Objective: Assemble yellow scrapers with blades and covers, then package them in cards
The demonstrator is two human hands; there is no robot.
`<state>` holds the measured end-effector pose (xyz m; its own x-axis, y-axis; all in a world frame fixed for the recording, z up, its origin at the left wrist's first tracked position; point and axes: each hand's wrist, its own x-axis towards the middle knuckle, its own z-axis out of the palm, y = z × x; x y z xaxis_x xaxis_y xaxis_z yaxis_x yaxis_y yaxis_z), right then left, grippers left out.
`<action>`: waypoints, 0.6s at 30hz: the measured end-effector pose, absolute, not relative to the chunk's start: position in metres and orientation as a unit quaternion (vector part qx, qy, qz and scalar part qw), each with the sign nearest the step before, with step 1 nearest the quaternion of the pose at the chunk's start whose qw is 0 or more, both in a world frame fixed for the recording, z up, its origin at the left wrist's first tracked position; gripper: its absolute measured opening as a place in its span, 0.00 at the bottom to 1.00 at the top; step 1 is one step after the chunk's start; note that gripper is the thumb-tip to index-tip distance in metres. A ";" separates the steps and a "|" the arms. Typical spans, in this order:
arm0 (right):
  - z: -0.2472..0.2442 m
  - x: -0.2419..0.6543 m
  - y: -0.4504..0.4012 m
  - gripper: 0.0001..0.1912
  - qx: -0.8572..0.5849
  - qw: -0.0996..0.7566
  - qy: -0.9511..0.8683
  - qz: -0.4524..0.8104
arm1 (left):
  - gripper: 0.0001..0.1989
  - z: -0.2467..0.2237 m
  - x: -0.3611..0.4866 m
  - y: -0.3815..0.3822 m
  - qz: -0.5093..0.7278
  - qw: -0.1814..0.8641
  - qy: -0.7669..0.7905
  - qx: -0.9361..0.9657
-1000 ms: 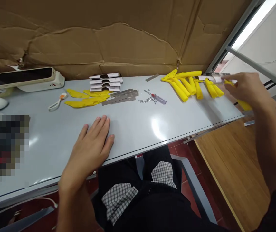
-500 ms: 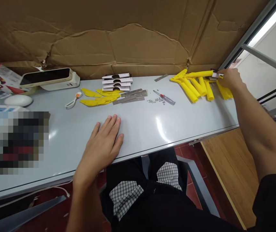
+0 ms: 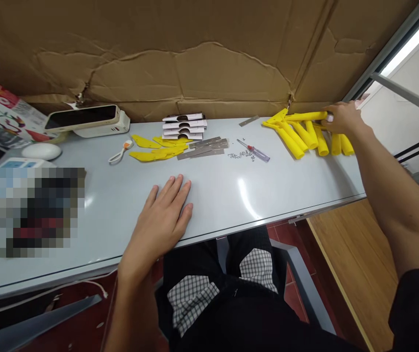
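My left hand (image 3: 163, 215) lies flat on the grey table (image 3: 216, 195) near its front edge, fingers spread, holding nothing. At the far right my right hand (image 3: 343, 117) is at the pile of yellow handles (image 3: 297, 137), its fingers closed around something pale and small that is mostly hidden. Left of the pile are a screwdriver (image 3: 256, 151) with a clear handle, small screws (image 3: 240, 155) and a loose metal blade (image 3: 249, 121). Several metal blades (image 3: 209, 146) overlap beside flat yellow pieces (image 3: 154, 154), with stacked white packets (image 3: 183, 127) behind them.
A phone (image 3: 84, 119) rests on a white device at the back left. Near it are a white mouse (image 3: 41, 151), a looped strap (image 3: 120, 151) and a printed carton (image 3: 7, 110). Cardboard (image 3: 194, 58) lines the back; a metal frame (image 3: 400, 90) stands at right.
The view has shifted slightly. My right hand has moved a little left over the yellow handles, and more handle ends show below it. My left hand stays flat on the table.
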<state>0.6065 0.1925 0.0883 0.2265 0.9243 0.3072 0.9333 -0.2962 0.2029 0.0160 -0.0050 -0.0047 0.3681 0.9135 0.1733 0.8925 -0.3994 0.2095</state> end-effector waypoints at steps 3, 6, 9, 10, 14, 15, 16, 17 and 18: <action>0.088 0.589 0.198 0.31 -0.746 0.002 -0.654 -0.126 | 0.34 -0.004 0.016 -0.005 0.125 0.040 0.550 0.825; 0.087 0.577 0.201 0.26 -0.736 0.005 -0.664 -0.129 | 0.35 -0.003 0.016 -0.006 0.118 0.040 0.550 0.826; 0.090 0.572 0.200 0.24 -0.721 0.015 -0.674 -0.160 | 0.35 -0.002 0.017 -0.006 0.121 0.040 0.548 0.827; 0.092 0.571 0.198 0.25 -0.717 0.019 -0.675 -0.174 | 0.35 -0.002 0.017 -0.006 0.123 0.040 0.548 0.826; 0.110 0.577 0.192 0.33 -0.713 0.043 -0.662 -0.224 | 0.35 -0.001 0.018 -0.006 0.122 0.041 0.548 0.827; 0.115 0.579 0.190 0.37 -0.718 0.046 -0.656 -0.228 | 0.35 -0.001 0.019 -0.006 0.121 0.042 0.547 0.827; 0.119 0.580 0.189 0.40 -0.722 0.048 -0.651 -0.231 | 0.35 0.000 0.019 -0.006 0.120 0.042 0.547 0.828; 0.123 0.581 0.188 0.42 -0.726 0.050 -0.645 -0.232 | 0.35 0.001 0.019 -0.006 0.120 0.043 0.547 0.828; 0.127 0.582 0.187 0.43 -0.727 0.056 -0.642 -0.237 | 0.35 0.001 0.020 -0.006 0.120 0.043 0.546 0.828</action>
<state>0.5824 0.1869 0.1267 0.0647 0.9067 0.4167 0.9601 -0.1705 0.2219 0.0199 -0.0061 0.0012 0.3742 0.9150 0.1506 0.8943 -0.3991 0.2026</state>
